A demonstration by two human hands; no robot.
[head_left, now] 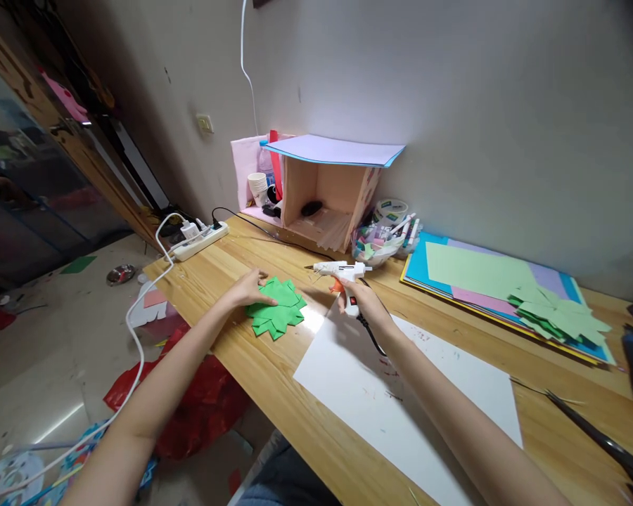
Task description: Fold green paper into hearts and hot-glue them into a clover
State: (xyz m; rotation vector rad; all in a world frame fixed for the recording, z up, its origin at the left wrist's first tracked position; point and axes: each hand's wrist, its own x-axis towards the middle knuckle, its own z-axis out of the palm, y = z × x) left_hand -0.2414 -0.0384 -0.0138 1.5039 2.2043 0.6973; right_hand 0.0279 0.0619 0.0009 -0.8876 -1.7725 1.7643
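My left hand (250, 288) lies flat with fingers spread on the edge of a dark green layered paper cut-out (277, 309) on the wooden table (274, 379). My right hand (359, 299) is closed round the handle of a white hot glue gun (340, 269). The gun's nozzle points left, above the table just right of the green cut-out. Its black cord runs back under my right wrist. A large white sheet (401, 393) lies under my right forearm.
A small wooden box (327, 200) topped with lilac paper stands at the wall. A bowl of paper scraps (377, 246), a tape roll, stacked coloured sheets (480, 281) with light green cut-outs (559, 316), black scissors (601, 439) and a power strip (200, 240) are around. A red bag lies on the floor.
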